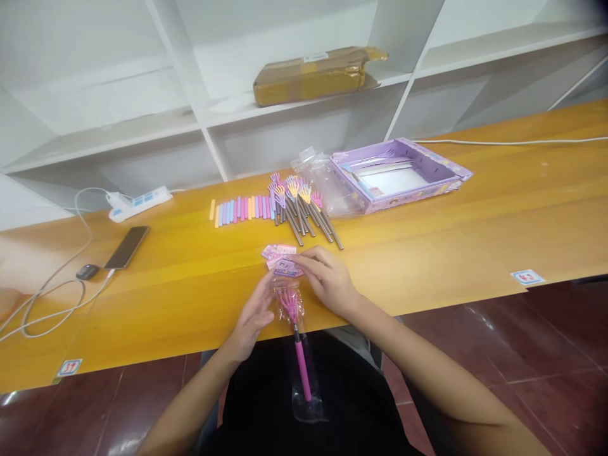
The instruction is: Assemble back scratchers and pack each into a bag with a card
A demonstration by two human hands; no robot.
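Observation:
A pink back scratcher (302,370) lies in a clear plastic bag (308,415), its hand-shaped head over the table edge and its handle hanging over my lap. Just beyond the bag's top end is a small loose pile of printed pink and purple cards (287,267). My left hand (253,315) is beside the bag's top, fingers stretched toward the cards and thumb apart. From the other side, my right hand (330,282) reaches in with extended fingertips touching the cards. Neither hand is wrapped around anything.
Behind the cards lie several unbagged scratchers (301,212) and a row of coloured handle tubes (244,209). Clear bags (327,183) rest against a purple box (403,199). A phone (126,247), power strip (141,204) and cables are at left. A taped carton (311,79) sits on the shelf.

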